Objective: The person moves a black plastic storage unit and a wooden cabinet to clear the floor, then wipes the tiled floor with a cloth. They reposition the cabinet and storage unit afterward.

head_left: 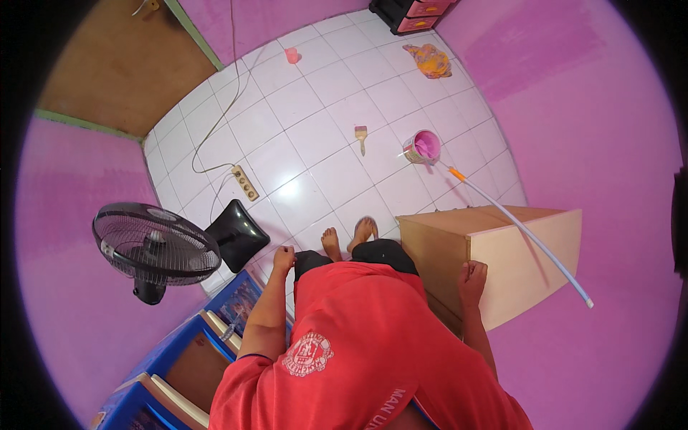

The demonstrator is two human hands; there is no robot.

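My left hand (284, 259) hangs beside my left knee with its fingers curled in and nothing showing in them. To its left stands a black fan (240, 236). My right hand (473, 276) is also curled closed, seen against the pale side of a wooden cabinet (530, 251); whether it touches the cabinet I cannot tell. From a bucket of pink paint (426, 146) on the floor, a long light-blue pole (527, 231) with an orange collar slants out over the cabinet. A flat paintbrush (361, 140) lies on the tiles left of the bucket.
A power strip (245, 182) and its cord lie on the white tiles (308, 150). Farther off are a pink cup (292, 56), an orange plastic bag (430, 61) and a drawer unit (416, 16). Blue shelving (190, 358) stands at lower left. Pink walls (573, 93) flank the room.
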